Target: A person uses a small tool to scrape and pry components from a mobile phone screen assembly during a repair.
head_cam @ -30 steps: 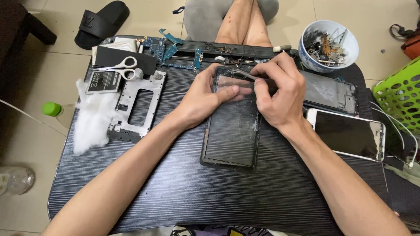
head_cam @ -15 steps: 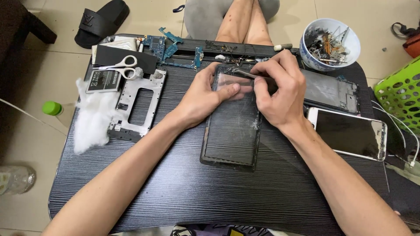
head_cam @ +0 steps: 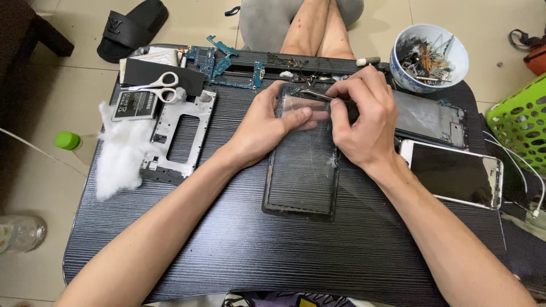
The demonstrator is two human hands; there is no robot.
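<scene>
A cracked black phone screen panel (head_cam: 302, 170) lies flat in the middle of the dark table (head_cam: 239, 250). My left hand (head_cam: 267, 126) presses on its upper left part, index finger stretched across the glass. My right hand (head_cam: 363, 119) is shut on metal tweezers (head_cam: 316, 95), whose tips touch the panel's top edge. My fingers hide the panel's upper right corner.
A silver phone frame (head_cam: 181, 135), cotton wool (head_cam: 119, 154), a battery (head_cam: 135, 104) and scissors (head_cam: 160, 86) lie left. Circuit boards (head_cam: 219, 62) sit at the back. A bowl of small tools (head_cam: 430, 55), another phone frame (head_cam: 430, 118) and a white phone (head_cam: 455, 174) are right; a green basket (head_cam: 523, 122) stands beyond.
Both hands stay on the top of the panel. My right hand has shifted only slightly with the tweezers.
</scene>
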